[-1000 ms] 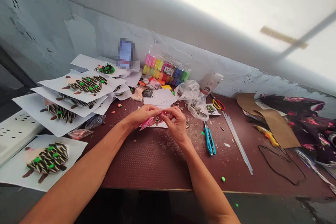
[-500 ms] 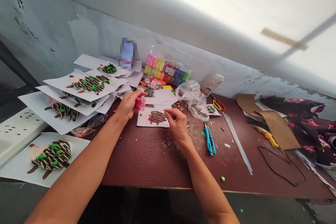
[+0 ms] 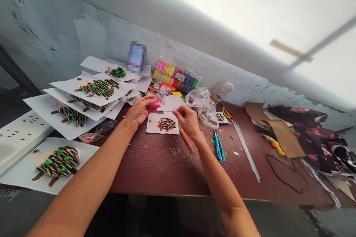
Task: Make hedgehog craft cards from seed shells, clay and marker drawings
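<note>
Standing here by this tabletop (image 3: 155, 170), which is dark red with a pebbly, embossed finish and gets grittier under the right grip (image 3: 187, 120). Nearest on the left, well out from the left grip (image 3: 140, 112), lies a white sheet (image 3: 57, 163) with a chunky hedgehog: striped seeds for spines, green blobs, flat brown feet. A slim orange stick (image 3: 186, 140) sits just on the near side of the right grip, and a teal plastic cutter (image 3: 218, 148) is off to its right. Between the two grips there's a smaller white card (image 3: 167, 123) lying flat, its hedgehog all overlapping seeds edged in pink. Past the right grip is a crumpled clear bag (image 3: 201, 100), and way behind both, a shiny pack of rainbow clay (image 3: 178, 76).

Pose-wise, both forearms reach forward. The left grip is closed around soft pink clay (image 3: 156, 103) in a clear wrapper. The right one's bent at the wrist, thumb and fingertips pinched together by the card's edge; can't tell if anything tiny's in there.
</note>
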Action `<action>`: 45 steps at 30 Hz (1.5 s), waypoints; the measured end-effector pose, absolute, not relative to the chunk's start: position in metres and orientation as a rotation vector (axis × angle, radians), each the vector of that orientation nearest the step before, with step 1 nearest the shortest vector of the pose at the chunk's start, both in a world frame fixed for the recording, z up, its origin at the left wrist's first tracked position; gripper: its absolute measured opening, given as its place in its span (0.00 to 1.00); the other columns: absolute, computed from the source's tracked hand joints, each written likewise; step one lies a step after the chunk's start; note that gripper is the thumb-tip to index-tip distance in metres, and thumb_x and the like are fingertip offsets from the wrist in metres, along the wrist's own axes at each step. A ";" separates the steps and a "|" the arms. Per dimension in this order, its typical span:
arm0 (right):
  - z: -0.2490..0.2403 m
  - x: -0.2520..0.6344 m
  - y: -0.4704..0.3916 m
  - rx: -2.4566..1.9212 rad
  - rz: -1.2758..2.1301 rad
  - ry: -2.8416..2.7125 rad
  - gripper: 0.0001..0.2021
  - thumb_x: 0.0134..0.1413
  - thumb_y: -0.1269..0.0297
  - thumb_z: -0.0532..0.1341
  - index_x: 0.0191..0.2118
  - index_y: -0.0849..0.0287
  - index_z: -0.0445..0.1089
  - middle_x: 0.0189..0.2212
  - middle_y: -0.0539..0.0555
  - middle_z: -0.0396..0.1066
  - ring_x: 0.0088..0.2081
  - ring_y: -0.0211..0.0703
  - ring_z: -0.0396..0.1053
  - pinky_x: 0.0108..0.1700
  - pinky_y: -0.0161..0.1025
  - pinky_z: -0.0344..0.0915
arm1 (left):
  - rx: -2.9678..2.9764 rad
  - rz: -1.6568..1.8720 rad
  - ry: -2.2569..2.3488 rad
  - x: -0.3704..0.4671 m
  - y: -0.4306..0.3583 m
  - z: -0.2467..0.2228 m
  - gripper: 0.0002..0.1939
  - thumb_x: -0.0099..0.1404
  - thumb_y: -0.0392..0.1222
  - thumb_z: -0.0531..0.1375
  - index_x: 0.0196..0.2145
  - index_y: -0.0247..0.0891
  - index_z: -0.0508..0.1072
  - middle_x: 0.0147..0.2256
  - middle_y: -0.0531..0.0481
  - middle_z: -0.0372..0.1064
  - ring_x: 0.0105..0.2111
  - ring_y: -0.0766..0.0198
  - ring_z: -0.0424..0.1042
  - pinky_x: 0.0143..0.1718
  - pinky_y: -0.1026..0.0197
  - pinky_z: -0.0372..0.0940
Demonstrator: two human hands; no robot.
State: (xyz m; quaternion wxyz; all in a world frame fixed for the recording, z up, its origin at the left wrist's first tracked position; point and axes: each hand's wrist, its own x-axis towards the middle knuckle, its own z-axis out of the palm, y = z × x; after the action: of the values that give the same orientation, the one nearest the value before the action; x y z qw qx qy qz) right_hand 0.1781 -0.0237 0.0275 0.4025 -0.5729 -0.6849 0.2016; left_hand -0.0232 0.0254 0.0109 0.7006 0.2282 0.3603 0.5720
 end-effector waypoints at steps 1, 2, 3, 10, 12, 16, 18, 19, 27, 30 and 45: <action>0.028 0.178 -0.023 -1.447 0.504 -1.711 0.13 0.55 0.55 0.64 0.26 0.58 0.70 0.22 0.47 0.68 0.25 0.35 0.60 0.31 0.34 0.55 | 0.522 1.280 0.807 -0.023 0.024 0.011 0.11 0.55 0.25 0.64 0.37 0.32 0.73 0.28 0.52 0.75 0.25 0.68 0.76 0.29 0.67 0.73; 0.026 0.178 -0.023 -1.437 0.512 -1.676 0.13 0.56 0.55 0.63 0.26 0.58 0.70 0.22 0.47 0.67 0.26 0.36 0.60 0.31 0.34 0.56 | 0.532 1.282 0.819 -0.022 0.024 0.012 0.12 0.55 0.24 0.65 0.37 0.32 0.73 0.28 0.52 0.75 0.25 0.68 0.76 0.28 0.67 0.73; 0.022 0.177 -0.023 -1.419 0.532 -1.626 0.14 0.56 0.54 0.63 0.27 0.58 0.70 0.22 0.47 0.67 0.26 0.36 0.60 0.31 0.35 0.57 | 0.543 1.275 0.836 -0.022 0.023 0.011 0.12 0.54 0.24 0.65 0.36 0.32 0.73 0.28 0.52 0.75 0.24 0.68 0.76 0.27 0.67 0.73; 0.005 0.173 -0.030 -1.260 0.732 -1.282 0.14 0.50 0.54 0.67 0.37 0.59 0.76 0.28 0.50 0.73 0.27 0.38 0.64 0.31 0.35 0.61 | 0.798 1.077 0.898 -0.017 0.016 0.009 0.13 0.54 0.33 0.72 0.37 0.34 0.75 0.32 0.48 0.77 0.27 0.66 0.76 0.17 0.71 0.66; 0.008 0.171 -0.033 -1.220 0.719 -1.266 0.12 0.51 0.55 0.67 0.35 0.58 0.75 0.28 0.50 0.73 0.28 0.38 0.65 0.31 0.35 0.62 | 0.885 1.021 0.884 -0.016 0.013 0.009 0.15 0.53 0.37 0.73 0.37 0.34 0.75 0.34 0.47 0.78 0.29 0.64 0.77 0.17 0.71 0.66; 0.009 0.170 -0.037 -1.214 0.634 -1.357 0.10 0.54 0.57 0.65 0.35 0.58 0.78 0.32 0.52 0.76 0.29 0.38 0.65 0.35 0.36 0.64 | 1.028 0.959 0.839 -0.014 0.010 0.006 0.20 0.50 0.45 0.75 0.37 0.34 0.76 0.35 0.46 0.77 0.31 0.63 0.77 0.19 0.70 0.68; 0.007 0.172 -0.038 -1.250 0.602 -1.406 0.10 0.54 0.59 0.64 0.37 0.58 0.79 0.34 0.53 0.77 0.29 0.38 0.65 0.35 0.37 0.64 | 1.071 0.949 0.823 -0.014 0.011 0.004 0.22 0.49 0.48 0.75 0.38 0.34 0.76 0.33 0.48 0.76 0.30 0.64 0.76 0.19 0.69 0.69; 0.006 0.173 -0.038 -1.272 0.594 -1.428 0.09 0.54 0.60 0.64 0.37 0.58 0.80 0.34 0.53 0.78 0.29 0.38 0.65 0.35 0.37 0.64 | 1.086 0.943 0.817 -0.014 0.012 0.002 0.23 0.49 0.49 0.75 0.38 0.34 0.76 0.33 0.48 0.75 0.30 0.64 0.75 0.20 0.69 0.69; 0.002 0.175 -0.039 -1.398 0.617 -1.469 0.11 0.53 0.59 0.63 0.36 0.59 0.79 0.30 0.52 0.76 0.26 0.38 0.61 0.31 0.36 0.60 | 1.107 0.915 0.775 -0.015 0.015 -0.004 0.20 0.49 0.44 0.75 0.37 0.34 0.75 0.33 0.50 0.76 0.28 0.67 0.74 0.29 0.63 0.74; 0.003 0.174 -0.040 -1.379 0.676 -1.454 0.11 0.52 0.57 0.64 0.35 0.59 0.78 0.29 0.51 0.75 0.26 0.37 0.61 0.31 0.36 0.59 | 1.088 0.911 0.770 -0.015 0.014 -0.003 0.22 0.48 0.43 0.76 0.39 0.34 0.75 0.32 0.51 0.76 0.28 0.66 0.75 0.32 0.62 0.75; 0.005 0.175 -0.040 -1.259 0.955 -1.313 0.12 0.47 0.55 0.69 0.32 0.59 0.77 0.28 0.50 0.75 0.26 0.36 0.64 0.30 0.34 0.61 | 1.174 0.855 0.704 -0.013 0.009 0.001 0.16 0.53 0.45 0.73 0.35 0.35 0.74 0.27 0.53 0.73 0.25 0.66 0.74 0.26 0.63 0.73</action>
State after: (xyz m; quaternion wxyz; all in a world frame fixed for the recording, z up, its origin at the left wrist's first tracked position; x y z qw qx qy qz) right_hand 0.1746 -0.0404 0.0050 0.5171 -0.5243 -0.5471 0.3979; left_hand -0.0125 0.0089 0.0008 0.6919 0.5252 0.3149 0.3825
